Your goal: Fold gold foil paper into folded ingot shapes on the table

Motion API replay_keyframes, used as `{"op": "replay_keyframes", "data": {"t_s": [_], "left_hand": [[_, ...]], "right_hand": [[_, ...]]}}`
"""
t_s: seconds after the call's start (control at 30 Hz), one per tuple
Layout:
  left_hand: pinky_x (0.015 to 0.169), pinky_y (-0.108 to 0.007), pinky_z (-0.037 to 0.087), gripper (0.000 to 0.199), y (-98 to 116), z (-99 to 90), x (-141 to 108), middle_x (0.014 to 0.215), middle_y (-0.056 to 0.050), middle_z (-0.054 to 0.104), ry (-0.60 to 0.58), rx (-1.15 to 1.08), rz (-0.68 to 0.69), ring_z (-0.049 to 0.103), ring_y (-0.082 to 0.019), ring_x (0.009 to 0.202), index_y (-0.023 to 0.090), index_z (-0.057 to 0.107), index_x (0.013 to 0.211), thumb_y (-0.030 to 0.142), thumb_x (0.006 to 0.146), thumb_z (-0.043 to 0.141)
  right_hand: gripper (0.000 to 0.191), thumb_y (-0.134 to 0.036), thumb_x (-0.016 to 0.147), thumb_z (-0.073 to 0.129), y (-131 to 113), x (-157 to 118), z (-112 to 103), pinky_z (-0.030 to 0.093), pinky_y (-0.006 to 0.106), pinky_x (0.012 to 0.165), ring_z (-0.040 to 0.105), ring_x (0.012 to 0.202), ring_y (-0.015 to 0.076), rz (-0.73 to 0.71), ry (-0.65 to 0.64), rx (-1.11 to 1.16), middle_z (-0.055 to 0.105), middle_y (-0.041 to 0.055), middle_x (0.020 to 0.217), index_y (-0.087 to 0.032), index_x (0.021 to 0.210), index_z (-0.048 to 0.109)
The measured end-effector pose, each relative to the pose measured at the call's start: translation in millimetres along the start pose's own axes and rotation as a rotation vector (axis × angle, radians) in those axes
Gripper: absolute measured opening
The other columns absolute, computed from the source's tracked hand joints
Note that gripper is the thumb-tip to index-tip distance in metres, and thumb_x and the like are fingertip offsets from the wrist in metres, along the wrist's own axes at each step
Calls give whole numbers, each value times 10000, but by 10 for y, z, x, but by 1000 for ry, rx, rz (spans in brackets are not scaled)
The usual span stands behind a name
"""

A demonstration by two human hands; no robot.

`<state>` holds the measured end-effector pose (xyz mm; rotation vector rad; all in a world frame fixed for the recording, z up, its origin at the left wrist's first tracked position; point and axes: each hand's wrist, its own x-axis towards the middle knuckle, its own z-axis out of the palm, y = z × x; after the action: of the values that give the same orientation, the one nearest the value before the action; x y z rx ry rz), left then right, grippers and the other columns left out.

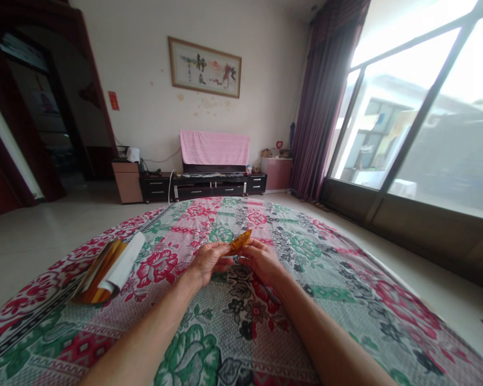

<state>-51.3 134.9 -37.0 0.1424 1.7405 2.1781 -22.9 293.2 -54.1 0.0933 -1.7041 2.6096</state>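
A small folded piece of golden paper (pixel 240 242) is held up between my two hands, its pointed tip toward the upper right. My left hand (pixel 211 260) pinches its left end between thumb and fingers. At its lower right side, my right hand (pixel 262 259) grips it with fingers curled. Both hands are just above the flowered cloth (pixel 193 338). To the left on the cloth lies a loosely curled stack of golden and white paper sheets (pixel 108 271).
The cloth covers a broad rounded surface in front of me. Beyond it, a low black cabinet (pixel 209 190) bears something draped in a pink cloth (pixel 214 147). Purple curtains (pixel 320 102) hang beside large windows (pixel 418 107) on the right. A dark doorway (pixel 44 107) is at the left.
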Motion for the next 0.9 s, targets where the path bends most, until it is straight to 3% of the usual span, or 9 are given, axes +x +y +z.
{"op": "replay_keyframes", "data": {"t_s": [0.07,0.2,0.37,0.63,0.9], "left_hand": [[402,-167,429,261,2,-8,18,717,-55,682,71,4,51,631,-124,527,118,624,813,277,628,714],[438,-172,435,193,-9,-41,63,655,-52,687,215,239,216,644,-142,558,119,678,791,266,665,673],[433,-186,421,148,-41,-57,94,588,-37,680,248,334,270,634,-152,529,144,713,763,232,650,675],[449,-191,441,282,-44,-44,77,691,-46,705,223,111,148,653,-153,567,129,682,939,236,678,677],[450,-190,440,316,-19,-28,61,709,-49,699,261,-1,97,659,-151,559,129,662,947,198,643,715]], "right_hand": [[228,-193,622,683,-16,-10,9,469,228,627,583,759,132,-5,10,-56,650,17,889,-200,843,627],[386,-236,659,654,-45,-5,-20,467,224,603,584,778,132,-68,73,-88,619,22,1055,-253,1043,608],[337,-379,702,663,-31,17,-57,472,241,623,600,747,140,-84,140,-163,656,22,893,-234,1004,634],[163,-330,677,692,-18,15,-22,507,293,653,631,704,172,-36,170,-90,679,22,780,-222,793,654],[124,-304,689,686,-18,15,-17,522,303,676,647,728,178,-24,168,-73,688,25,787,-218,774,660]]}}
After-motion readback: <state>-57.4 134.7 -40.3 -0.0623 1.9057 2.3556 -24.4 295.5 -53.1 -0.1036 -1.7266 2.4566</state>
